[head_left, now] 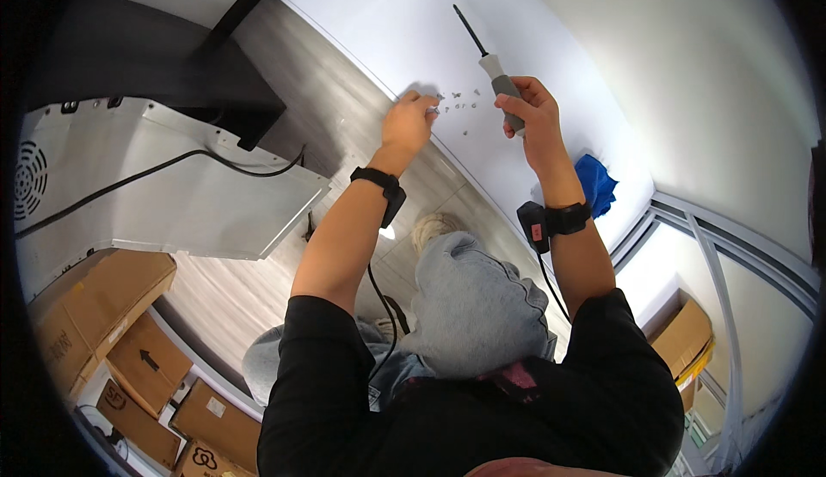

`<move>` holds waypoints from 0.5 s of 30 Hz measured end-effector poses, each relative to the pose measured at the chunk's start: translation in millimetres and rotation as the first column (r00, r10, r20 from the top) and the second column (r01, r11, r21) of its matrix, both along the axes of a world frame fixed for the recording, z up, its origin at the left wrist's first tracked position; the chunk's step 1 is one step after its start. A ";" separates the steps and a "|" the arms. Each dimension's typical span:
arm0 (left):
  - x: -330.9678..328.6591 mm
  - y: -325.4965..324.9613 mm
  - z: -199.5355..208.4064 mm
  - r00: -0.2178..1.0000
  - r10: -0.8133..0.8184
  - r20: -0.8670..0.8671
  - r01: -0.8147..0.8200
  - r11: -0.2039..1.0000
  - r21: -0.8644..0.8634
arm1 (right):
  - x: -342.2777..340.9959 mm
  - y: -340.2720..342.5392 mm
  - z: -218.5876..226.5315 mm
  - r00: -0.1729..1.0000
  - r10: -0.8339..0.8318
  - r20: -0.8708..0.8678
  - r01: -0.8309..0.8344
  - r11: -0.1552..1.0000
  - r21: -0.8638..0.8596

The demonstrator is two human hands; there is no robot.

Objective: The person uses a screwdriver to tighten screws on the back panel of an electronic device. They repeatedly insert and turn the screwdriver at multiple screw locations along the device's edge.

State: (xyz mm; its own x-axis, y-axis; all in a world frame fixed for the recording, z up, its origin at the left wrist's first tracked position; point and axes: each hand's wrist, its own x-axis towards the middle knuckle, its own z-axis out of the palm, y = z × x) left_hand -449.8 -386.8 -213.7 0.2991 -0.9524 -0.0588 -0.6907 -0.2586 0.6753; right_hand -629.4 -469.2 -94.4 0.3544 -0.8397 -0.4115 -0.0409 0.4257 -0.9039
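My right hand (534, 120) is wrapped round the grey handle of a screwdriver (490, 66). Its dark shaft points up and to the left, its tip clear of the small metal screws. Several of these screws (458, 105) lie loosely scattered on a white tabletop (508, 12), between my two hands. At the table's near left edge, my left hand (411, 123) has its fingers curled and pressed together beside the screws. A small pale bit shows at its fingertips, but I cannot make out what they hold.
A blue crumpled cloth or bag (595, 183) lies right of my right wrist. On the left is a silvery metal panel (215, 193) with a black cable (172, 163) across it. Cardboard boxes (146, 361) stand lower left; another box (684, 335) is lower right.
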 end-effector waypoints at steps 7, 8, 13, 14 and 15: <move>-3.9 -7.5 -2.5 0.988 -0.064 0.142 0.077 0.993 -0.087 | -2.3 -4.4 -2.7 1.000 0.020 0.007 -0.020 1.000 -0.020; -3.1 -7.7 -3.3 0.988 -0.070 0.140 0.082 0.993 -0.080 | -0.7 -3.8 -1.9 0.999 0.033 0.005 -0.032 0.999 -0.025; 11.7 -2.8 -1.7 0.847 0.236 -0.477 -0.241 0.969 0.053 | 14.7 3.3 10.2 0.986 0.169 0.004 -0.168 0.982 -0.084; 18.0 0.5 -1.4 0.665 0.351 -0.660 -0.337 0.929 0.154 | 21.5 2.5 12.4 0.978 0.210 0.000 -0.209 0.973 -0.093; 23.9 4.5 4.6 0.701 0.321 -0.636 -0.321 0.939 0.120 | 26.8 3.6 13.8 0.971 0.240 -0.007 -0.240 0.966 -0.097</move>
